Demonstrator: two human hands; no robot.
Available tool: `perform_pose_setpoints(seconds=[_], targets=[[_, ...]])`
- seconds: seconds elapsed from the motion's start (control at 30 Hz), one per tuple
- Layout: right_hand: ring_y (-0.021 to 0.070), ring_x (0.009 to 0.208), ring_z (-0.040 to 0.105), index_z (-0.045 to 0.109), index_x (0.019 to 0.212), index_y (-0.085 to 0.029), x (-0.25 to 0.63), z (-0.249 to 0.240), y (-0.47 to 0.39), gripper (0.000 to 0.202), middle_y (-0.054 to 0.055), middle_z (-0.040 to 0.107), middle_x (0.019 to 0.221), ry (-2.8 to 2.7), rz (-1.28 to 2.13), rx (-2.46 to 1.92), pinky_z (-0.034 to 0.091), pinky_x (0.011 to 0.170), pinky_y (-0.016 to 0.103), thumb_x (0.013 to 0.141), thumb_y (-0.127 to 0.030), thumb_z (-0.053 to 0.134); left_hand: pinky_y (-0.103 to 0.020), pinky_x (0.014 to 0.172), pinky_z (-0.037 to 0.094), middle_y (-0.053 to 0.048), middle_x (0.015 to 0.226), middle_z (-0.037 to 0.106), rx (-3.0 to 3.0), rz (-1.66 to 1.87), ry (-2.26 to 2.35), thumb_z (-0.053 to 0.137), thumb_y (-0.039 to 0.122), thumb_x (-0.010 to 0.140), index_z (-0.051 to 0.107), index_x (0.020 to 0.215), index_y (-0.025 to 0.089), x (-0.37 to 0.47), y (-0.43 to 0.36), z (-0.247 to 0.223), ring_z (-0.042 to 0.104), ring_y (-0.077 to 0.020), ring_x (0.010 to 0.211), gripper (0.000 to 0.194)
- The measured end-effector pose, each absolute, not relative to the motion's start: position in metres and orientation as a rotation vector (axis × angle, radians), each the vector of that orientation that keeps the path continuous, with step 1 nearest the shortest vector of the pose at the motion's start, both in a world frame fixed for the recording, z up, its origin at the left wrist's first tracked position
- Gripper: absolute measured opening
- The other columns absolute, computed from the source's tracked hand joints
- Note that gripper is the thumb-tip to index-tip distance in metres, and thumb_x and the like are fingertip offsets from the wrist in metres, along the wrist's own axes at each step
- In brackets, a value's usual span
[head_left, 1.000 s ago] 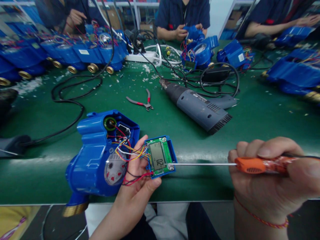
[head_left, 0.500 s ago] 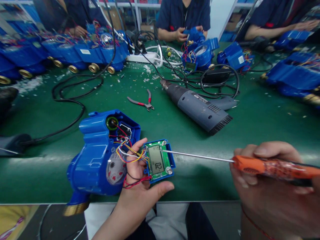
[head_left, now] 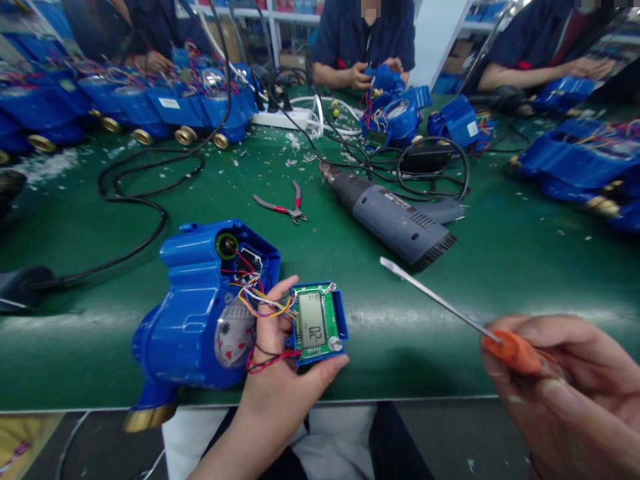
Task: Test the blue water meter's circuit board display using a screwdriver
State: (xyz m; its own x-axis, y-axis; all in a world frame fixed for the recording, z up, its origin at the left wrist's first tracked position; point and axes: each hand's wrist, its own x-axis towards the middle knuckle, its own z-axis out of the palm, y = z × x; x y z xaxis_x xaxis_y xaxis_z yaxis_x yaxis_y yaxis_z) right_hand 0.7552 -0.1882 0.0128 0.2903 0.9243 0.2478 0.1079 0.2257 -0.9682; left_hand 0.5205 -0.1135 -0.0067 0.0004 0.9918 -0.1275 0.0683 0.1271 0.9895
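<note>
My left hand (head_left: 280,373) is closed around a small circuit board module (head_left: 320,327), a green board with a lit-free grey display in a blue plastic housing. Coloured wires (head_left: 267,303) run from it to a blue water meter (head_left: 195,313), which lies open on the bench just left of the hand, its dial and brass end showing. In my right hand (head_left: 565,387) is a screwdriver (head_left: 515,350) with an orange handle. Its metal shaft points up and left, and the flat tip stands apart from the board.
Diagonal cutters (head_left: 290,207) and a grey heat gun (head_left: 395,213) lie beyond the board on the green bench (head_left: 225,200). Black cables, a power strip (head_left: 285,118) and several blue meters (head_left: 185,107) are further back. Co-workers (head_left: 365,47) sit opposite.
The screwdriver has lifted off the board and moved right, its tip now pointing up and away. My left hand still holds the module, tilted slightly differently.
</note>
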Motion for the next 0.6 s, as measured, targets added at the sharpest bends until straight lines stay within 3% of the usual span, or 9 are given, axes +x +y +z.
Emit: perform_pose_setpoints(seconds=[0.2,0.4,0.6], targets=[[0.0148,0.085,0.067,0.070,0.099,-0.030,0.760,0.007,-0.189,0.020,0.000,0.069,0.097,-1.338,0.636,-1.474,0.054,0.071,0.014,0.080,-0.030,0.073,-0.030,0.068,0.060,0.000,0.094,0.065,1.135,1.090,1.329,0.082,0.016,0.057,0.040,0.134,0.028,0.521,-0.118,-0.010,0.068,-0.0179,0.074,0.088],[0.0127,0.072,0.067,0.066,0.097,-0.033,0.760,0.030,-0.184,0.012,-0.003,0.069,0.088,-1.664,0.395,-1.571,0.053,0.063,0.012,0.086,-0.039,0.064,-0.037,0.077,0.057,-0.001,0.098,0.061,1.136,1.041,1.494,0.083,0.021,0.057,0.042,0.134,0.028,0.529,-0.121,-0.001,0.064,-0.0221,0.087,0.087],[0.0195,0.074,0.068,0.072,0.100,-0.032,0.768,0.041,-0.186,0.018,0.004,0.070,0.088,-1.778,0.363,-1.552,0.056,0.058,0.022,0.083,-0.035,0.066,-0.042,0.082,0.055,-0.003,0.100,0.060,1.215,1.039,1.494,0.080,0.027,0.060,0.039,0.138,0.028,0.527,-0.122,-0.006,0.063,-0.0261,0.093,0.088]])
